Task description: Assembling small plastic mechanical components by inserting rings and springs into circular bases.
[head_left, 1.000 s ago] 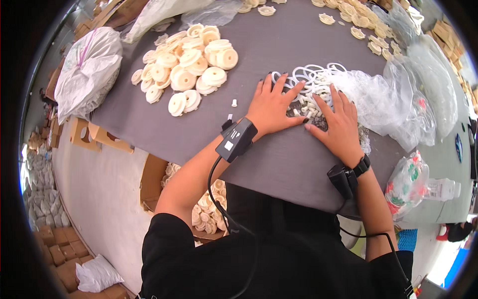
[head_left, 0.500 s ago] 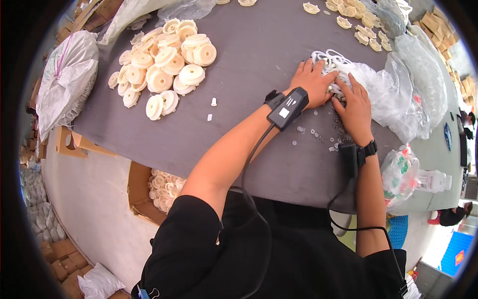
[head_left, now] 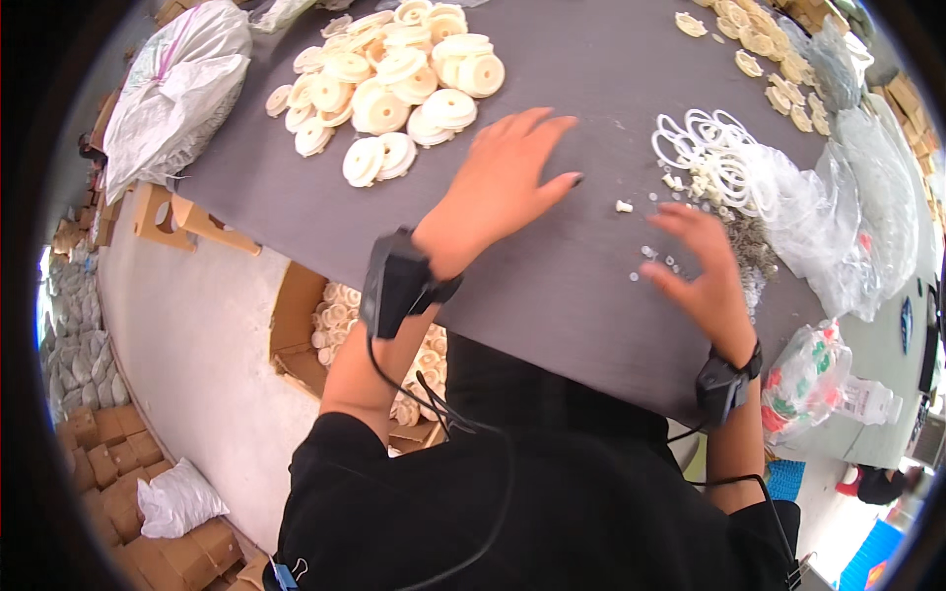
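Observation:
My left hand (head_left: 498, 187) hovers above the grey table, fingers spread, with nothing in it. It is just right of a heap of cream plastic discs (head_left: 394, 74). My right hand (head_left: 705, 266) is slightly blurred, its thumb and fingers apart and bent, and I see nothing between them. Close by lie several tiny washers (head_left: 673, 261) and a pile of small dark grey parts (head_left: 751, 244). White plastic rings (head_left: 724, 163) lie beyond it, beside small cream pieces (head_left: 698, 187). A single small white plug (head_left: 624, 206) lies between my hands.
Clear plastic bags (head_left: 867, 207) cover the table's right side, with a colourful bag (head_left: 808, 379) and white bottle (head_left: 867, 401) nearer. Flat cream parts (head_left: 759, 39) lie far right. A white sack (head_left: 177, 98) stands far left. Below the edge is a cardboard box (head_left: 296, 325) of cream parts.
Both hands have left the white rings. My left hand has swung left toward the disc heap; my right has drawn back nearer. The view has shifted, and the rings and cream pieces are now uncovered.

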Action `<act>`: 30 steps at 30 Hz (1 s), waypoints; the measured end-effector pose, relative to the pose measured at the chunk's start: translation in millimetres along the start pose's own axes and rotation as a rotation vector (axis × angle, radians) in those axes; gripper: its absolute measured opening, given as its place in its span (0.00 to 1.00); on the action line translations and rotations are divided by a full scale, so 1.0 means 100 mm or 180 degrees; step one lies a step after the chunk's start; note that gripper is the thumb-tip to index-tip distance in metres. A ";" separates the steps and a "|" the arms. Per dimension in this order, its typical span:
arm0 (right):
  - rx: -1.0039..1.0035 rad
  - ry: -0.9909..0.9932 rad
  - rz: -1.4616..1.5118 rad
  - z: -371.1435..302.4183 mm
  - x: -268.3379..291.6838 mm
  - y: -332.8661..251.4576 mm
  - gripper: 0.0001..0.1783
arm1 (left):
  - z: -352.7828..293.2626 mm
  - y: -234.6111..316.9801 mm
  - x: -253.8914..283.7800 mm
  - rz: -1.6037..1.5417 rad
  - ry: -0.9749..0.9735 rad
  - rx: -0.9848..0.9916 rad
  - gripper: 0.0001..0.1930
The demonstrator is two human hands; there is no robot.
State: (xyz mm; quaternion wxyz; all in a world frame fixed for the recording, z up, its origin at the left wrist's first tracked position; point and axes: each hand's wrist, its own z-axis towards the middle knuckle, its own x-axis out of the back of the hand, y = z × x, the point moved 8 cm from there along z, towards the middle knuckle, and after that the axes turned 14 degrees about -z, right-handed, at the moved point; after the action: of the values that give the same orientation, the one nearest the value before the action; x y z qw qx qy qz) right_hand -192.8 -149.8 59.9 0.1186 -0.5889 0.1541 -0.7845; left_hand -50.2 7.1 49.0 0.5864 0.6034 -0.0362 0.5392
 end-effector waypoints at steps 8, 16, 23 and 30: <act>0.0628 0.0146 -0.0664 0.09 -0.46 -0.21 0.12 | -0.63 -0.30 0.20 0.1063 0.0688 0.0416 0.15; -0.0086 0.0454 -0.1354 -0.01 -0.17 0.34 0.06 | -0.56 -0.44 0.23 0.0114 0.0850 0.0489 0.06; -0.0426 0.0361 0.0685 0.05 -0.14 -0.02 0.17 | -0.28 0.14 -0.19 -0.1490 0.0327 0.0432 0.07; -0.1357 -0.0107 0.2823 0.03 -0.51 0.06 0.11 | -0.30 0.29 -0.41 -0.2826 -0.0032 0.0682 0.11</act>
State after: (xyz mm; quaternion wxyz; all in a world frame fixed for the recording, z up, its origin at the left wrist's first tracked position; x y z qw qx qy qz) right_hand -176.0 -137.4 13.0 0.3205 -0.4903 0.5451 -0.5998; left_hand -104.7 -3.5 32.0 0.6949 0.6203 0.2790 0.2335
